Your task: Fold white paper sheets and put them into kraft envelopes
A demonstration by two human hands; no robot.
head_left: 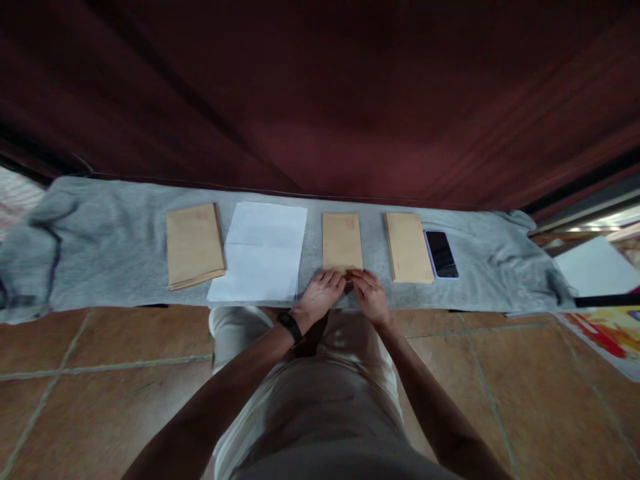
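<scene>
A brown paper envelope (342, 241) with faint red print lies flat on the grey cloth in front of me. Both hands meet at its near end. My left hand (325, 292), with a dark band on the wrist, rests on the near left corner, fingers bent and pressed down. My right hand (369, 293) pinches the near edge just right of centre. The fingertips almost touch each other, and a small brown fold shows between them. What lies under the fingers is hidden.
Left of the envelope lie white paper sheets (267, 250) and a stack of brown envelopes (194, 245). To the right are another envelope stack (409, 248) and a phone (442, 255). Grey cloth (110, 247) covers the narrow surface, backed by a dark red panel (350, 153).
</scene>
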